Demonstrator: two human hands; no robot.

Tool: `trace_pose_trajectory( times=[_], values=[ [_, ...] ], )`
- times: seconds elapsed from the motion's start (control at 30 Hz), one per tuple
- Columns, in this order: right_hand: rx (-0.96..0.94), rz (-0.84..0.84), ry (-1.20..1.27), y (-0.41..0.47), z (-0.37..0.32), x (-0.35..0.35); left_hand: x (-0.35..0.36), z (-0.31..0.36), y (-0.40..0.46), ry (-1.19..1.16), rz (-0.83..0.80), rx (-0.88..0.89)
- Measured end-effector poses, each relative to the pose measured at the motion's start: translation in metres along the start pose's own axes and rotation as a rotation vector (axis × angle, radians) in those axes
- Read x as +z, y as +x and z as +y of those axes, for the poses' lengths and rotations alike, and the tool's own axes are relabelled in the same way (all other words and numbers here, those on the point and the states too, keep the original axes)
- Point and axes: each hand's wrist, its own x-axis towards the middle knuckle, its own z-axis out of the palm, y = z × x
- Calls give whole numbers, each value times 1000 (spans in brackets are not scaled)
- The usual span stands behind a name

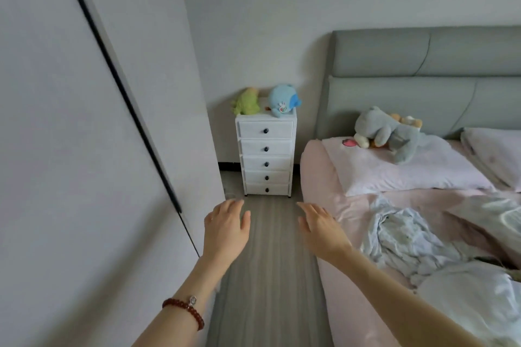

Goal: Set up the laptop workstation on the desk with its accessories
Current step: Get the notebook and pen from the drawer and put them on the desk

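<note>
Both arms reach out over the floor [267, 262]. The left hand [225, 229] is spread, fingers relaxed, nothing in its grip; a bead bracelet [184, 310] sits on that wrist. The right hand [321, 229] is open too, a touch blurred, holding nothing, just beside the bed [324, 166]. Ahead, a white drawer unit [266, 156] carries a green plush toy [248, 101] and a blue one [282, 100]. No laptop in sight.

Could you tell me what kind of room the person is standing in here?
Most likely a bedroom: a bed with a padded headboard and pillow, a grey plush toy on it, and a white drawer unit alongside. No desk or laptop shows.
</note>
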Motion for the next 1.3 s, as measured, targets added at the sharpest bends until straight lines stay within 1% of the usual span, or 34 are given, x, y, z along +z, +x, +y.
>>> trace_pose_trajectory(
  times=[0.1,0.27,0.3,0.33,0.4,0.63,0.7,0.77,0.87,0.93,0.97,1.07,1.1,1.2,1.3],
  values=[
    [63,21,10,63,26,-11,24,10,78,-21,-17,56],
    [127,30,31,191,68,-7,80,5,204,-38,-36,65],
    [143,21,56,220,78,-5,94,3,229,-50,-40,59],
    [151,2,71,278,96,1,116,-3,277,-49,-45,30],
    [182,-16,84,309,99,3,120,-9,300,-38,-55,0],
    [236,-92,123,491,109,20,163,-44,455,5,-65,9],
    [249,-128,109,540,108,34,181,-60,498,56,-70,21],
    [241,-152,92,579,104,51,200,-78,539,110,-123,37],
    [286,-185,91,640,103,89,240,-106,606,163,-202,97],
    [357,-194,152,676,103,118,263,-121,644,174,-233,137],
    [430,-206,212,700,104,138,277,-133,665,178,-245,150],
    [698,-239,426,748,104,172,304,-152,693,197,-243,211],
    [754,-229,476,759,104,181,310,-157,697,200,-255,246],
    [838,-156,552,782,100,197,326,-173,706,211,-280,292],
    [854,-78,510,786,97,201,329,-181,706,215,-296,296]
  ],
)
